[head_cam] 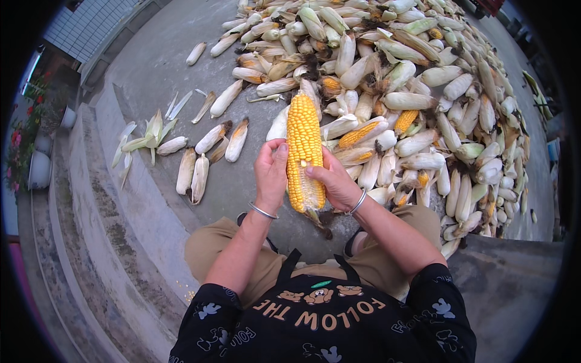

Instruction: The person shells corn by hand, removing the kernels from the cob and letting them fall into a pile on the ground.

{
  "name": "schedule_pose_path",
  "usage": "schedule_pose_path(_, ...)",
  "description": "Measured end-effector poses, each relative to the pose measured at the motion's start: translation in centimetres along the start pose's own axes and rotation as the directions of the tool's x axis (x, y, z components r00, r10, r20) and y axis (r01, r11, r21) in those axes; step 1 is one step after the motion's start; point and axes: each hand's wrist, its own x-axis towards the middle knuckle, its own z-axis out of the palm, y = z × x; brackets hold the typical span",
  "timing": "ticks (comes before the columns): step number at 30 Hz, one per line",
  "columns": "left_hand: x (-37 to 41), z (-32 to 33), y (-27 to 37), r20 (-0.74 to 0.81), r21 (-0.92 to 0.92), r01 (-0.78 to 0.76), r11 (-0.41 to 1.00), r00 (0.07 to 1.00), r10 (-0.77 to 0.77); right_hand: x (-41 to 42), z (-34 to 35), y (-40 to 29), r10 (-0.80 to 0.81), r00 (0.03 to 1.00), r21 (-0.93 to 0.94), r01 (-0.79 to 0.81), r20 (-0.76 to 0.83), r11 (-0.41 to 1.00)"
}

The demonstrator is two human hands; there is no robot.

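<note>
An ear of yellow corn point(303, 131), its husk off, stands nearly upright in the view between my two hands. My left hand point(271, 174) grips its left side, thumb along the kernels. From the right, my right hand point(336, 178) holds the ear, with the thumb pressed on the kernels at its lower middle. Kernels are gone from a strip at the lower right, where the pale cob shows, and one loose-looking pale kernel lies by the thumb. Dark dry silk hangs at the bottom tip. Both wrists wear a silver-coloured bangle.
A large heap of corn ears in husks point(411, 100) spreads ahead and right, a few showing yellow kernels. Several husked ears point(199, 178) and torn husk leaves point(153, 131) lie on the concrete at left. Concrete steps point(113, 227) and potted flowers point(40, 170) are farther left.
</note>
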Motion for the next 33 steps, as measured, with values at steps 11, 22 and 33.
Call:
schedule_pose_path(11,-0.3,0.0,-0.9,0.037,0.077,-0.064,0.995,0.997,0.062,0.0,-0.6,0.5,-0.039,0.999,-0.053,0.039,-0.012,0.998)
schedule_pose_path(22,-1.2,0.7,-0.4,0.033,0.371,-0.163,0.914,0.986,0.163,0.0,-1.0,0.4,0.09,0.994,-0.003,-0.09,-0.057,0.996)
schedule_pose_path(33,-1.3,0.6,-0.3,0.022,0.385,-0.267,0.883,0.96,0.281,-0.3,-0.8,0.4,0.041,0.999,0.01,-0.041,-0.002,0.999)
